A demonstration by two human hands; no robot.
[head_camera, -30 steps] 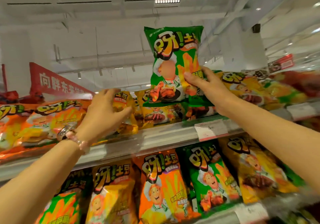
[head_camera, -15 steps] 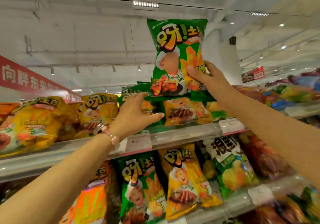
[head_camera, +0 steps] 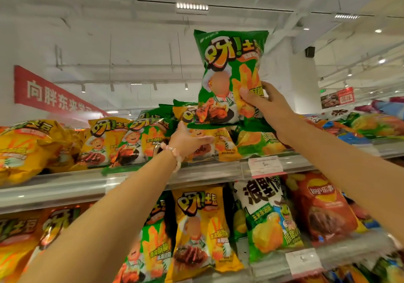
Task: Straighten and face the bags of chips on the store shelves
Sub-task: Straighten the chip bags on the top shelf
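A: Gripping the green chip bag (head_camera: 229, 70) at its lower right edge, the right hand (head_camera: 265, 102) holds it upright, front face toward the camera, above the top shelf (head_camera: 207, 173). Thumb on the front, fingers behind the bag.

B: Left hand?

A: The left hand (head_camera: 188, 140) is open, palm up, fingers spread, directly under the bag's bottom seam. Contact with the seam cannot be confirmed. A beaded bracelet (head_camera: 172, 151) sits on that wrist.

B: Surrounding surface?

A: The top shelf carries yellow chip bags (head_camera: 105, 143) leaning at mixed angles, and more green bags behind the left hand. A price tag (head_camera: 265, 165) is clipped to the shelf's front rail below the right forearm. The lower shelf (head_camera: 306, 258) holds yellow, green and orange bags standing in a row, with a red bag (head_camera: 323, 208) to the right.

B: Room?

A: White ceiling with exposed pipes and strip lights (head_camera: 192, 6). A red banner (head_camera: 50, 94) with white characters hangs at left.

B: Change against the frame half a second earlier?

A: The green bag keeps the same grip and upright attitude. The left hand has moved right, from the shelved bags to under the held bag. The view has shifted, bringing more of the banner into view.
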